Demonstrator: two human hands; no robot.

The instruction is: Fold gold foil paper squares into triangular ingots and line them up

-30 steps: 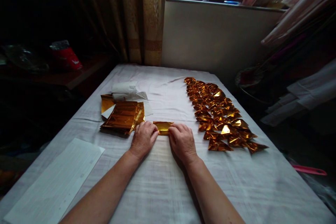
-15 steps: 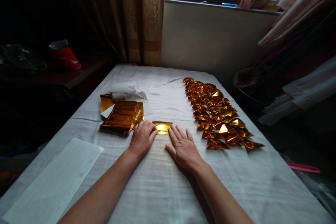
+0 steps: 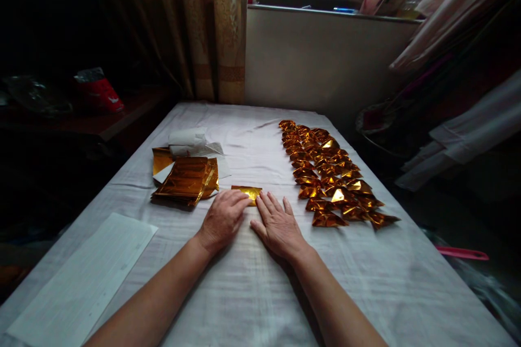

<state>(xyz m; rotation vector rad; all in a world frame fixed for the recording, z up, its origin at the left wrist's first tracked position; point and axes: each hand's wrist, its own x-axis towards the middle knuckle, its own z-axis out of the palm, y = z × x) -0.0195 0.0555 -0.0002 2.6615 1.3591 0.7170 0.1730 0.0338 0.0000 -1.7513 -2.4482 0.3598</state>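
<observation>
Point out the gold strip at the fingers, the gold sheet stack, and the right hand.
Gold strip (image 3: 251,192): head view, on its uncovered shiny face.
Gold sheet stack (image 3: 185,178): head view, middle of its top sheet.
Right hand (image 3: 279,226): head view, on its back.

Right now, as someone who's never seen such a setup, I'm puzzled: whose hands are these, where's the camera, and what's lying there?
There is no machine here: these are a person's own bare hands, seen from a camera worn on their head, looking forward and down. The left hand and the flat right hand touch a small gold strip lying on a white cloth. Left of it sits a stack of gold sheets, with a long white sheet nearer the camera. To the right lie rows of folded gold pieces.
</observation>
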